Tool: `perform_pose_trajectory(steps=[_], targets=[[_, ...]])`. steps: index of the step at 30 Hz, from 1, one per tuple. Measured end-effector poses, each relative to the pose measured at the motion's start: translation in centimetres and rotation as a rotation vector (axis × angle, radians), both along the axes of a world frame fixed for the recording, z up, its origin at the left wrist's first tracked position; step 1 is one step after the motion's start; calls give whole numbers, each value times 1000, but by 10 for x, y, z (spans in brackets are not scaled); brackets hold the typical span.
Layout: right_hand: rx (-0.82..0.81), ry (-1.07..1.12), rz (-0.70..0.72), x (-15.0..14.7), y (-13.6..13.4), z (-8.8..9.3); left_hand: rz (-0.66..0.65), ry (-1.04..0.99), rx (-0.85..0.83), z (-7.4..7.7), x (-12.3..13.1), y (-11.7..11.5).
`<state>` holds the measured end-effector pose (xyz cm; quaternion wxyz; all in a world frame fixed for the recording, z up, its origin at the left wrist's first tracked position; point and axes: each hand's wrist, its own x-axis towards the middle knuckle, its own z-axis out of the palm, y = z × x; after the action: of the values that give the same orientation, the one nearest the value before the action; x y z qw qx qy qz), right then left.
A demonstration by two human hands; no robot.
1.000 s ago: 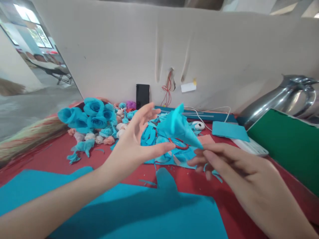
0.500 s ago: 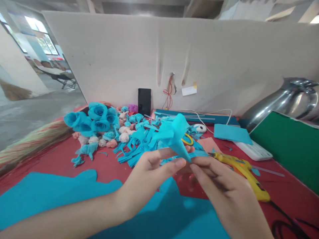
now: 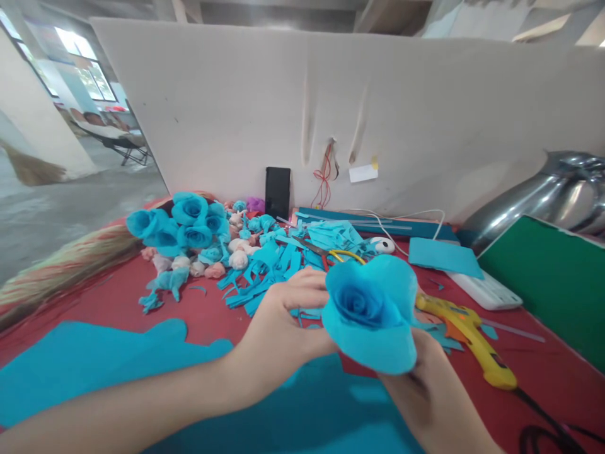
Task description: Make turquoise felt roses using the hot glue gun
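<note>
A blue paper rose (image 3: pixel 371 312) faces me, its open bloom turned toward the camera above the red table (image 3: pixel 118 299). My left hand (image 3: pixel 283 325) is closed on its left side, fingers curled behind the petals. My right hand (image 3: pixel 430 391) grips the rose from below; its fingers are hidden behind the bloom. Under my arms lies a large blue foam sheet (image 3: pixel 104 366).
A pile of finished blue roses (image 3: pixel 182 224) and small pale buds sits at the back left. Blue paper strips (image 3: pixel 278 261), scissors with yellow handles (image 3: pixel 343 254), a yellow glue gun (image 3: pixel 467 334), a black phone (image 3: pixel 277 192), a green board (image 3: pixel 543 277) and a metal jug (image 3: pixel 558 189) stand around.
The rose has been turned from pointing its cone tip down at my hands to facing its bloom at me. My left hand went from open to holding the flower.
</note>
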<state>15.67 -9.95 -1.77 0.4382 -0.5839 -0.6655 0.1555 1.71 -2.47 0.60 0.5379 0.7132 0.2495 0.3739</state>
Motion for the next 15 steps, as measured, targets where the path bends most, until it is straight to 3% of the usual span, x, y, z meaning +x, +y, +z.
perform_pose_trajectory(steps=[10,15], targets=[[-107,143,-54,-8,-3,16,-46,-20,125,-4,-2,1],[-128,199,-41,-7,-1,11,-35,-5,-14,-1,-1,0]])
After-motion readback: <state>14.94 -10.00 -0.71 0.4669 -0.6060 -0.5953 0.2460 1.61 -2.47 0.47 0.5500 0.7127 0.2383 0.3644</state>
